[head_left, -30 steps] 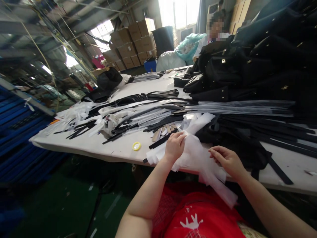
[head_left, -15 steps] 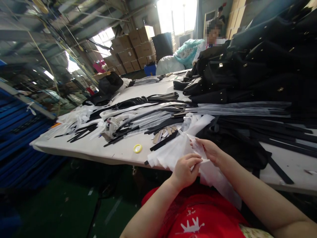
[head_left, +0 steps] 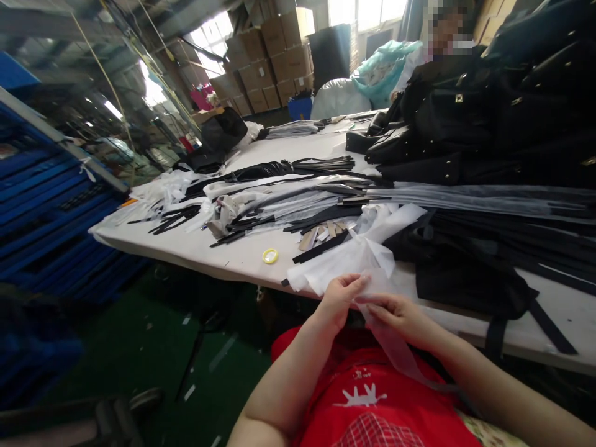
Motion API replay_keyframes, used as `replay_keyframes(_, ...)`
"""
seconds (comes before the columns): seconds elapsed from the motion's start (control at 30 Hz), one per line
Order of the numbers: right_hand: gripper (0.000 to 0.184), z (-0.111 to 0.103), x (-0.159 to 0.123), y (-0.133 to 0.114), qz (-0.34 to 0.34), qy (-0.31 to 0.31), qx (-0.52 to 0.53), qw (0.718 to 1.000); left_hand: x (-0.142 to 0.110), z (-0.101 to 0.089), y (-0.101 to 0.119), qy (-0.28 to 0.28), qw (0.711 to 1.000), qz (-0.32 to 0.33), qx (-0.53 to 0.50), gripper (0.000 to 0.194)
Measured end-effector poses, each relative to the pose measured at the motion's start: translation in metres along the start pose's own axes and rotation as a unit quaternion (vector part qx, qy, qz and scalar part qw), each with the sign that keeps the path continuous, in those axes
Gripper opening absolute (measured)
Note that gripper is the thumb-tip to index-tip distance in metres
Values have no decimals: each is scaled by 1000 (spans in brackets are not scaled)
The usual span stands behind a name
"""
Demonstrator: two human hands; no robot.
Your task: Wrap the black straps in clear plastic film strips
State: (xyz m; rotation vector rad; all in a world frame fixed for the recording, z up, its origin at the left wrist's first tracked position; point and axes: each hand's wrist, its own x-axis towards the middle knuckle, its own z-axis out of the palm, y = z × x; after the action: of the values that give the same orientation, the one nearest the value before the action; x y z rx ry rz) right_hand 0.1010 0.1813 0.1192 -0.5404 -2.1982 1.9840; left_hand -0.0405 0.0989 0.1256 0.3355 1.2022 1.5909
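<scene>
Just off the table's front edge, my left hand [head_left: 342, 299] pinches a thin translucent white sheet [head_left: 388, 351] between thumb and fingers. My right hand [head_left: 397, 315] grips the same sheet close beside it, fingers closed. Part of the sheet hangs in a long strip below my hands, over a red apron. More thin white sheets [head_left: 328, 264] lie fanned out and crumpled on the table, right beyond my hands. To their right lies a black bag-like piece [head_left: 470, 279] with a strap hanging over the edge.
Across the white-covered table [head_left: 153, 239] lie bundles of black straps [head_left: 261, 174], some in clear plastic. A yellow tape roll [head_left: 270, 256] sits near the front edge. Black bags [head_left: 465, 124] are heaped at the right. A person [head_left: 440, 40] is behind them. Blue stacked panels [head_left: 60, 198] stand left.
My hands have drawn closer together and the sheet has come away from the fanned pile, now a narrower strip hanging down. The view has tilted down and shifted left.
</scene>
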Motion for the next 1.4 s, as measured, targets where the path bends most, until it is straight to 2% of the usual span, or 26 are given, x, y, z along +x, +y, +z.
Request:
replay_keyframes(0.1,67,-6,-6,7,34,5,29,999,3,-5,3,57,997,33,32,53)
replay_keyframes(0.2,87,-11,-9,8,61,8,100,993,3,-14,0,144,969,92,176,51)
replay_keyframes(0.23,91,-11,-8,8,64,16,118,991,2,-17,-3,143,960,87,225,49)
replay_keyframes(0.3,93,-10,-7,8,64,38,129,989,-2,-20,-11,80,956,28,280,57)
replay_keyframes(0.37,89,-7,-6,7,59,47,113,991,-5,-18,-19,1,972,-47,232,68)
replay_keyframes(0.43,75,-4,-6,4,43,32,85,995,-7,-14,-24,-41,990,-73,111,69)
replay_keyframes(0.5,58,-1,-7,1,25,2,53,998,-8,-10,-24,-36,998,-46,2,63)
replay_keyframes(0.57,47,2,-10,-1,20,-27,26,999,-7,-9,-17,7,999,5,-41,53)
replay_keyframes(0.67,45,3,-15,0,39,-47,0,998,-6,-11,-3,94,992,75,-29,40)
replay_keyframes(0.73,46,3,-17,4,47,-46,-8,998,-6,-13,6,129,984,122,4,33)
replay_keyframes(0.87,46,0,-16,9,52,-48,-9,997,-5,-16,14,131,970,195,66,27)
replay_keyframes(0.97,37,-2,-14,8,30,-46,-13,998,-10,-13,14,110,975,177,77,30)
replay_keyframes(1.17,26,2,-8,0,-2,13,-37,999,-18,-3,10,32,984,133,114,39)
replay_keyframes(1.23,27,3,-5,0,-20,24,-2,1000,-17,-2,7,9,985,121,123,38)
replay_keyframes(1.3,33,4,-3,2,-31,57,18,998,-15,-1,3,13,985,110,128,30)
replay_keyframes(1.4,35,4,-2,5,-37,121,21,992,-12,-2,-5,11,986,82,143,39)
